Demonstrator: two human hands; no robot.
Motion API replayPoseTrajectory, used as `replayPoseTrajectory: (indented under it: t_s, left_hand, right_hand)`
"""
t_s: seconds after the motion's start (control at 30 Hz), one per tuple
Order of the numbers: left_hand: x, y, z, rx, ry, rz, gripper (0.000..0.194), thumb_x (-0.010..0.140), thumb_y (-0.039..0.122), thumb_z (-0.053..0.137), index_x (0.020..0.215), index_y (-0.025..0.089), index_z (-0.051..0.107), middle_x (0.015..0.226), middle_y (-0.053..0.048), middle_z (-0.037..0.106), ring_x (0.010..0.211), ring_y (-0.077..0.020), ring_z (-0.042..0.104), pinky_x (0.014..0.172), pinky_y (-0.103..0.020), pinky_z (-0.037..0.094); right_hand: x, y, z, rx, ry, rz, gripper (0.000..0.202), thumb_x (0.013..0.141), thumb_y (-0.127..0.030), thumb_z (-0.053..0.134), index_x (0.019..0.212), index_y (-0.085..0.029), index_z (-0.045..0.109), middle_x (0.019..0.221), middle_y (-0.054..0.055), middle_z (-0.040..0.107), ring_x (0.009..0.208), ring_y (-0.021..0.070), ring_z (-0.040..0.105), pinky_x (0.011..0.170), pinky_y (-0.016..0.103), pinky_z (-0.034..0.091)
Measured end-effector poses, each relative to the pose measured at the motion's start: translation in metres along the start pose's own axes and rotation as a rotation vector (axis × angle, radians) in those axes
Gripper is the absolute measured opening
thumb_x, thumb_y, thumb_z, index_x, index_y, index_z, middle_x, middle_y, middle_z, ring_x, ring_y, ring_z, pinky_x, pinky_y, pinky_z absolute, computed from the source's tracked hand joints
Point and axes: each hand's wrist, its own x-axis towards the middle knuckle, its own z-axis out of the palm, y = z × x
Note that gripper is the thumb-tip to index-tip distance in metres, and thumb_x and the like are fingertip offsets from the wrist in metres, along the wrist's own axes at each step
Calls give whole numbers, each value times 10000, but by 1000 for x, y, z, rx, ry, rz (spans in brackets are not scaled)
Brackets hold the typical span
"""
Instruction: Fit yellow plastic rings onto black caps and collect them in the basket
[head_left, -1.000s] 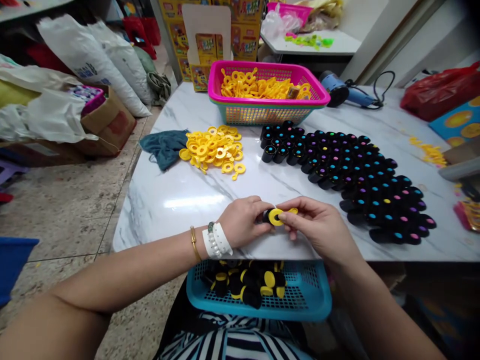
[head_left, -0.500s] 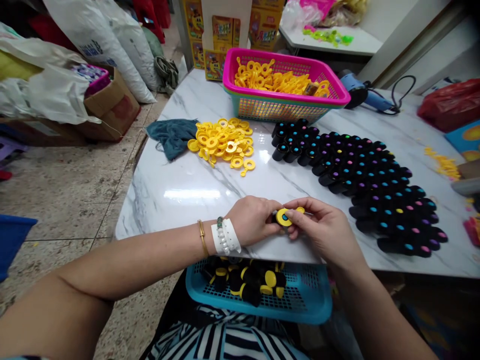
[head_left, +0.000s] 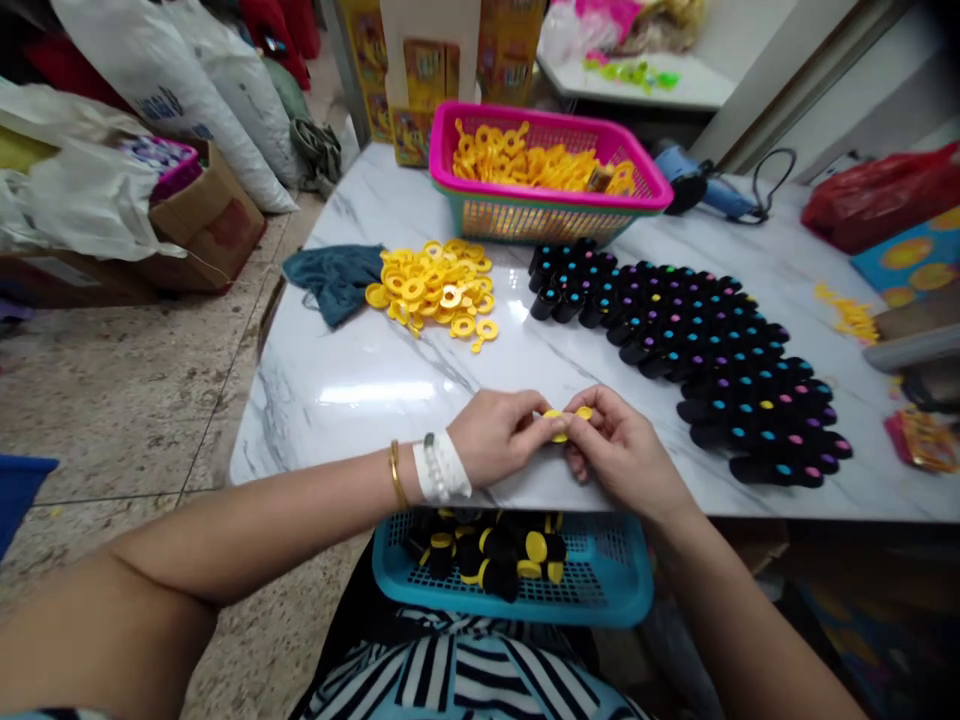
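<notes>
left hand (head_left: 504, 438): pinching a yellow piece (head_left: 583, 412) (half hidden from here)
right hand (head_left: 628, 455): gripping it too
yellow piece: uneven pressure could flip it loose

Before me on the tabletop (head_left: 300, 375), a pile of caps (head_left: 433, 288) lies between a cloth (head_left: 334, 281) at left and cups (head_left: 697, 335) at right, with a basket (head_left: 540, 220) behind them. Below the near edge, a second basket (head_left: 510, 608) holds capped cups (head_left: 497, 575).
</notes>
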Motion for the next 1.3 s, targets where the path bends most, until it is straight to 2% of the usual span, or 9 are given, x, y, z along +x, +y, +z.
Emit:
replayPoseTrajectory:
  t_s: [0.13,0.2,0.4,0.53,0.7,0.9,1.07,1.17,1.3]
  left_hand:
    - [-8,-5,10,143,114,153,457,809,486,653,1102,142,591,869,-41,603,791,-171,583,726,-290,487]
    - [-8,-7,12,210,119,195,358,825,433,638,1051,158,606,967,-62,580,863,-184,587,775,-306,505]
    - [-3,-6,11,285,84,251,274,861,308,547,1072,144,607,1002,-70,568,873,-179,597,793,-308,524]
    - [-2,-3,10,302,51,221,252,839,283,569,1040,142,624,999,-68,585,852,-179,598,741,-292,512]
    - [8,-8,6,222,4,166,261,816,395,656,926,163,697,843,-33,607,742,-157,571,669,-264,438]
    - [18,-18,-20,-37,-363,160,319,805,411,672,1031,192,725,653,32,578,601,-98,494,559,-209,326]
    - [16,-15,-30,-153,-390,-19,405,845,505,583,851,127,730,509,47,497,483,-74,413,482,-201,300]
    - [13,-13,-27,-282,-436,-162,407,816,518,606,773,124,696,511,31,558,450,-89,471,458,-208,349]
    - [8,-16,-22,-334,-405,-151,455,784,581,607,819,135,686,605,7,643,460,-93,515,452,-204,364]
  right_hand:
    - [-4,3,-2,2,90,-45,263,803,-388,710,911,-170,610,561,-65,545,432,62,444,414,178,360]
    - [-8,8,-6,57,105,-70,259,840,-374,676,982,-158,660,615,-35,582,486,72,487,478,195,411]
    - [-4,10,-19,281,-62,-28,228,852,-336,668,969,-140,690,655,14,635,537,102,574,486,209,455]
    - [9,-3,-20,170,-192,28,291,821,-348,707,1030,-167,617,558,-67,532,419,58,453,375,159,348]
    - [19,-13,-17,-48,-297,86,296,835,-390,684,986,-205,508,520,-114,446,379,48,380,337,144,281]
    - [16,-8,-18,-30,-399,77,347,878,-422,614,1115,-223,458,512,-107,517,364,82,456,375,186,424]
    - [5,-4,-10,-70,-399,59,466,939,-489,477,1302,-202,425,605,-39,631,477,125,626,461,223,509]
    - [1,-2,0,-53,-330,93,539,917,-534,480,1332,-195,425,618,-21,660,507,153,671,458,240,526]
    - [-4,-1,11,29,-234,127,619,870,-555,530,1352,-181,422,627,3,688,530,173,696,451,245,539]
